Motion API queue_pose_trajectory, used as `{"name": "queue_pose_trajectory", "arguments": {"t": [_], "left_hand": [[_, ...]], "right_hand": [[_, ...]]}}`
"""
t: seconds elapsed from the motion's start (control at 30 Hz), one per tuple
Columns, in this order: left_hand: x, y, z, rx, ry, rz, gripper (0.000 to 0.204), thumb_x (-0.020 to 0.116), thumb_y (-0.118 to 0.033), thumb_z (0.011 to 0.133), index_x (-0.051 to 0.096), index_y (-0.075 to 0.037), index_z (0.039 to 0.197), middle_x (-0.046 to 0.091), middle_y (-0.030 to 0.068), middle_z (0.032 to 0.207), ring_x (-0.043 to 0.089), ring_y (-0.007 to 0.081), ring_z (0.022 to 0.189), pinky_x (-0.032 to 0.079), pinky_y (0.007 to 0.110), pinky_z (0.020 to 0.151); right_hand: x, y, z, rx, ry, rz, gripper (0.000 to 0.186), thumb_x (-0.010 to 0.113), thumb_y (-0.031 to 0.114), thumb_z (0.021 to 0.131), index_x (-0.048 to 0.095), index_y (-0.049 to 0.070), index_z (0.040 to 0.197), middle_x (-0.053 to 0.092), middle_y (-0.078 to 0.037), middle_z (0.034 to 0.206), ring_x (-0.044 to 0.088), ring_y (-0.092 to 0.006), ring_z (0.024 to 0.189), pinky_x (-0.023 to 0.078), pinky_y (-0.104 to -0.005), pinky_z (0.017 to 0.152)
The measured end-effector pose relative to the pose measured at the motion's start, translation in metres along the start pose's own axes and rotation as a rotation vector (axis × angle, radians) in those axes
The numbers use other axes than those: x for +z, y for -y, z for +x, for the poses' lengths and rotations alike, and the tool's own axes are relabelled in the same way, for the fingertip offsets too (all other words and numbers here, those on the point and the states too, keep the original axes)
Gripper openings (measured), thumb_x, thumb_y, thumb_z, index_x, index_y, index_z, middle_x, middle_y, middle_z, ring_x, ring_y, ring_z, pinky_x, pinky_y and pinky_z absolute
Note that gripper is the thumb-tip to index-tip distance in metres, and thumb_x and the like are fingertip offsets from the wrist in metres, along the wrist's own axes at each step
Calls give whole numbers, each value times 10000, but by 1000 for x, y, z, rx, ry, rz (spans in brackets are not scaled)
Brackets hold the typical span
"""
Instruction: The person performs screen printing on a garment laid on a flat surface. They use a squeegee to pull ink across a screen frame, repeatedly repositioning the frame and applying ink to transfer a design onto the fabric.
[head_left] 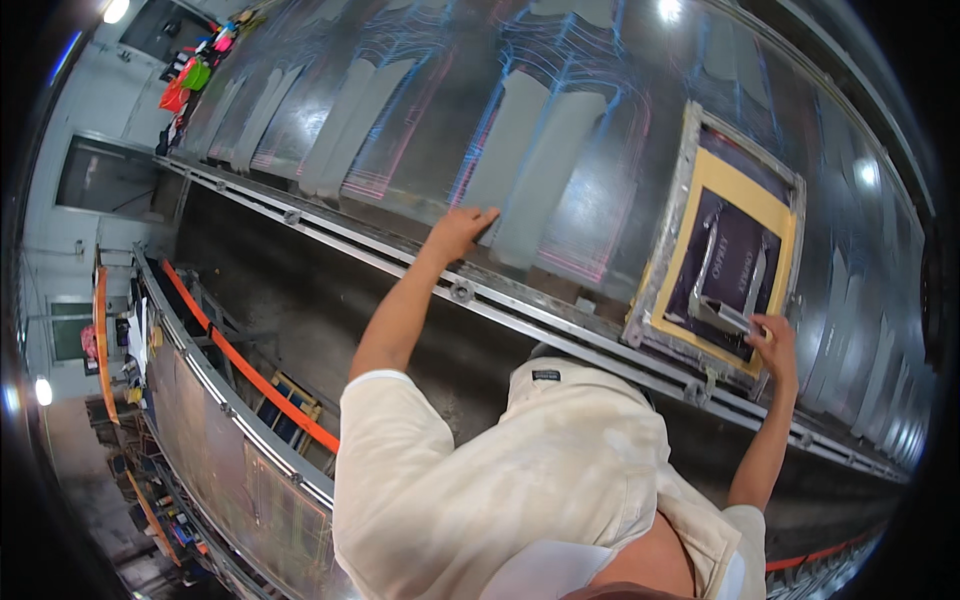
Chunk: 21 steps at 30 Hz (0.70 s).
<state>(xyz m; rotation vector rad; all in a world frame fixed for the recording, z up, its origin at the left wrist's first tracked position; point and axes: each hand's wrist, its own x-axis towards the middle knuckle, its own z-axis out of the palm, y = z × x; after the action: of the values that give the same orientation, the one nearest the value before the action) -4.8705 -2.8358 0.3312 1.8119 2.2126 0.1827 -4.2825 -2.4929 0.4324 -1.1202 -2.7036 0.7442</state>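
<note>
Left forearm (398, 315) bare, stretched forward and angled inward; left hand (465, 233) seen from back, fingers pointed rightward, grip not clearly shown. Right forearm (768, 440) bare, extended forward; right hand (776, 350) turned inward, fingers bent, closed in grip. Hands held well apart.

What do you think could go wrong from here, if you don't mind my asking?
If the grip of the right hand slips on the pale bar, it might drop or tilt onto the dark area inside the frame.

The right hand is by the frame's near corner, so a bump might shift the frame.

The left hand is at the near end of a gray panel; dragging there could crease or move it.
</note>
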Motion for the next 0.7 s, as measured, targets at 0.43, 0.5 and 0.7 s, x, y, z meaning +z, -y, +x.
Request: {"name": "queue_pose_trajectory", "arguments": {"t": [0.43, 0.5, 0.7], "left_hand": [[-41, -148, 85, -121, -52, -134, 490, 769, -211, 812, 672, -112, 1283, 714, 169, 1066, 674, 367, 1014, 534, 480, 865], [-31, -262, 118, 172, -394, -324, 613, 847, -409, 740, 686, -95, 1241, 697, 156, 1137, 635, 345, 1094, 485, 468, 944], [48, -431, 175, 339, 10, -77, 587, 869, -328, 648, 663, -106, 1151, 630, 90, 1133, 611, 287, 1088, 488, 440, 864]], "right_hand": [[3, -29, 11, -40, 73, 173, 429, 849, 74, 631, 753, 74, 1049, 705, -101, 995, 659, -274, 978, 503, -378, 897], [2, -25, 17, -82, 68, 191, 420, 878, 130, 606, 769, 110, 1011, 721, -80, 964, 651, -280, 971, 450, -400, 920], [-6, -70, 26, -136, 20, 198, 517, 873, 263, 737, 709, 118, 1205, 653, -170, 1249, 569, -354, 1213, 419, -483, 1050]]}}
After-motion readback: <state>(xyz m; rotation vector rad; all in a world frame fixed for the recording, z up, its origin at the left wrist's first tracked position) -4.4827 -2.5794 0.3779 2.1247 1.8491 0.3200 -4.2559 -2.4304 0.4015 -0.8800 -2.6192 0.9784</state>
